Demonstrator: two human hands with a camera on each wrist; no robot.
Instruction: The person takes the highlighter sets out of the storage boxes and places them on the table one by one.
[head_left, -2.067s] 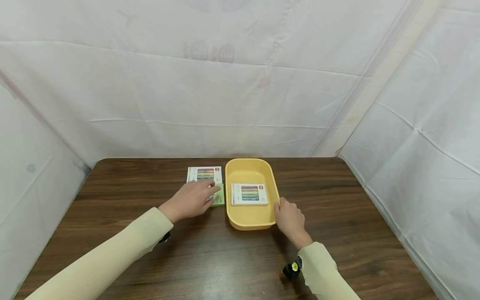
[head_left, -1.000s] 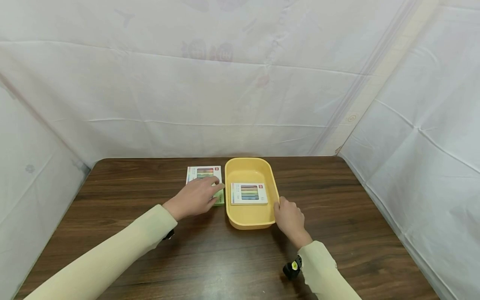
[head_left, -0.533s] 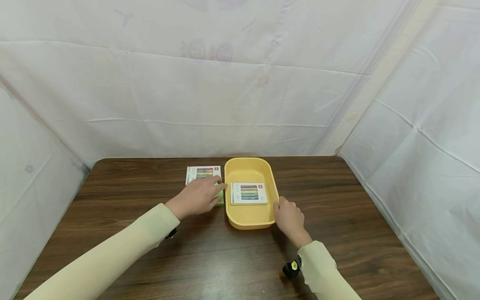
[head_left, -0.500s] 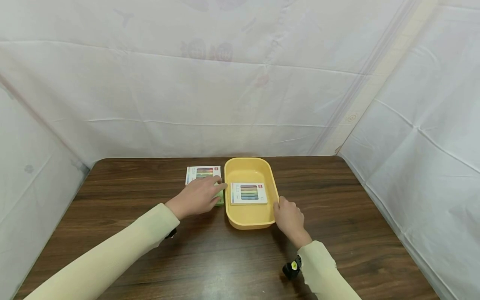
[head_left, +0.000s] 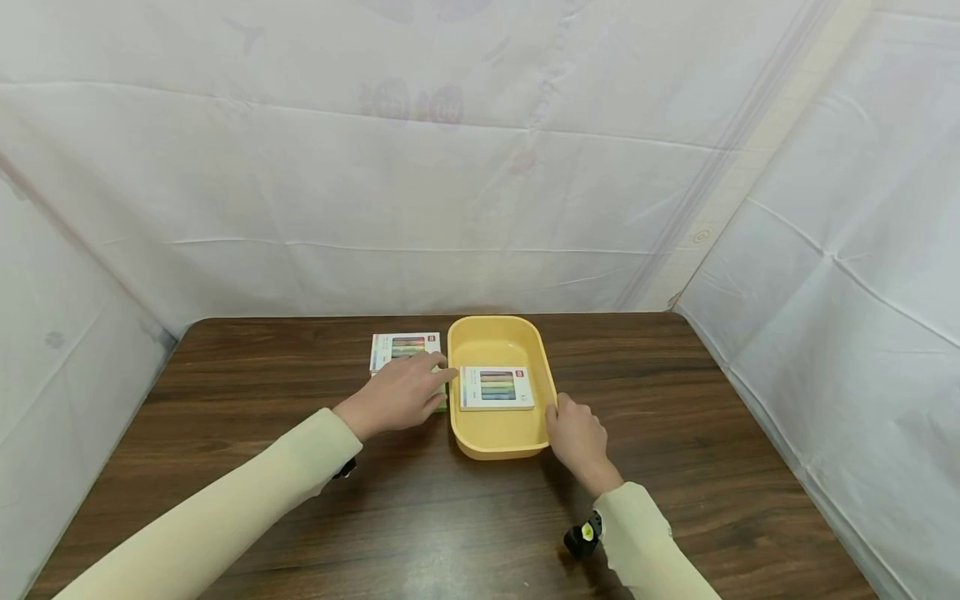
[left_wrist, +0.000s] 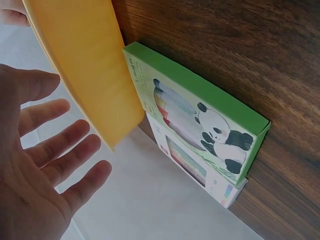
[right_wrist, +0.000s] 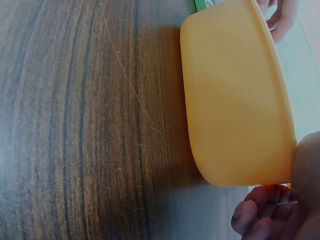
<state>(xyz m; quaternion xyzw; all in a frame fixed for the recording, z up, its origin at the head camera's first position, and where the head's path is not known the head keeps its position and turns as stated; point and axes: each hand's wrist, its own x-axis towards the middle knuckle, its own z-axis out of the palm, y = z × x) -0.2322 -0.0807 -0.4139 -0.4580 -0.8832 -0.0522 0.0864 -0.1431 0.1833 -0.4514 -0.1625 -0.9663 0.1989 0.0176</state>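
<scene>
Yellow tray [head_left: 491,343] sits on the tabletop [head_left: 652,375], right hand [head_left: 577,435] gripping its rim, left hand [head_left: 399,393] loosely spread, holding nothing; only the left-wrist view shows us the panda [left_wrist: 225,136] on the green box [left_wrist: 192,112].

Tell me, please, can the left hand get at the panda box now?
Probably yes: the left hand is empty, and nothing covers the panda box; the tray only stands beside it.

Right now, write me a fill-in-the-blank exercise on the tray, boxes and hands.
The tray is colored ____.
The hand gripping its rim is the person's ____ one.
The animal printed on the green box is a ____.
The box lying inside the tray is mostly ____.

Missing words: yellow; right; panda; white.
</scene>
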